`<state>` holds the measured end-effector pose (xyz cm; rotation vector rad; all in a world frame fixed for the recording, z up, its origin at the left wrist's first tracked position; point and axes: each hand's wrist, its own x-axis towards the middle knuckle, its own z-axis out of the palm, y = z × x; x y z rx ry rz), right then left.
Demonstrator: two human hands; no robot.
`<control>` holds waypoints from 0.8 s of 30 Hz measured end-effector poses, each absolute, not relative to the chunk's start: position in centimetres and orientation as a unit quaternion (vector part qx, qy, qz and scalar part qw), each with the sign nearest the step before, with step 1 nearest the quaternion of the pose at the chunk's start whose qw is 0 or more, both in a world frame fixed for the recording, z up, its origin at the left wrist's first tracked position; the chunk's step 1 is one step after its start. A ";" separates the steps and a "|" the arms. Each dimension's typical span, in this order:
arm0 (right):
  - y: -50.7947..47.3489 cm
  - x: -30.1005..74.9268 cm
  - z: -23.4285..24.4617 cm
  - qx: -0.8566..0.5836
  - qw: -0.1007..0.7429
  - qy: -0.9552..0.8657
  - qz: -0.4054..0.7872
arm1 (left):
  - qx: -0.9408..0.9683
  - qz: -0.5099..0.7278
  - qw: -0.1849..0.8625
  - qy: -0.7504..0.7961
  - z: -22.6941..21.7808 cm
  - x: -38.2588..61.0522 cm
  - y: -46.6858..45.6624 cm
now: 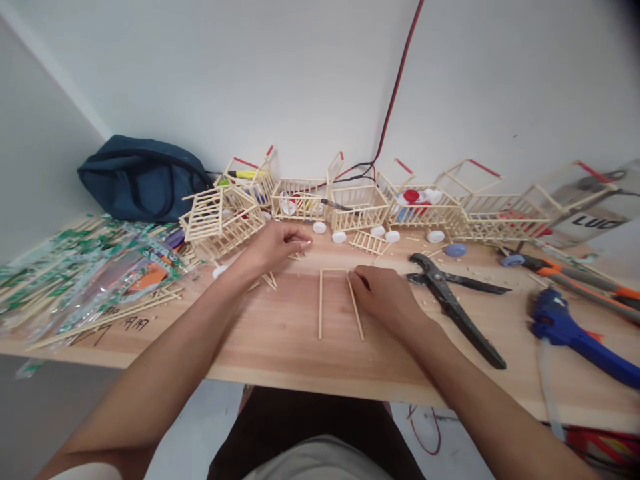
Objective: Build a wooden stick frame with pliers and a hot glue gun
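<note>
A three-sided frame of thin wooden sticks [321,303] lies flat on the wooden table [280,347] in front of me. My right hand [385,293] rests on the table with its fingers curled against the frame's right stick. My left hand [277,243] is farther back and to the left, fingers pinched together on short wooden sticks [299,253] lying there. A row of small stick-built carts [350,203] with red handles stands along the wall behind both hands.
Black cutters [453,300] lie right of my right hand, then a blue glue gun [565,327] and orange-handled pliers [575,277]. Packets of sticks in green wrappers [75,280] cover the left side. A dark blue bag [140,177] sits back left. White bottle caps [340,237] are scattered.
</note>
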<state>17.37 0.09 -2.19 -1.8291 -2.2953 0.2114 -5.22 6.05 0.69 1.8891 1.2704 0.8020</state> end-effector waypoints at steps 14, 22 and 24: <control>0.2 21.4 0.4 -0.633 0.294 -0.710 0.089 | 0.521 0.403 0.663 0.357 1.3 -3.8 4.6; -3.9 31.3 3.1 -0.775 0.262 -0.563 -0.113 | 0.497 0.416 0.691 0.320 1.3 -3.7 4.6; -5.2 35.7 1.4 -0.814 0.169 -0.549 -0.092 | 0.500 0.416 0.690 0.318 1.4 -3.4 4.4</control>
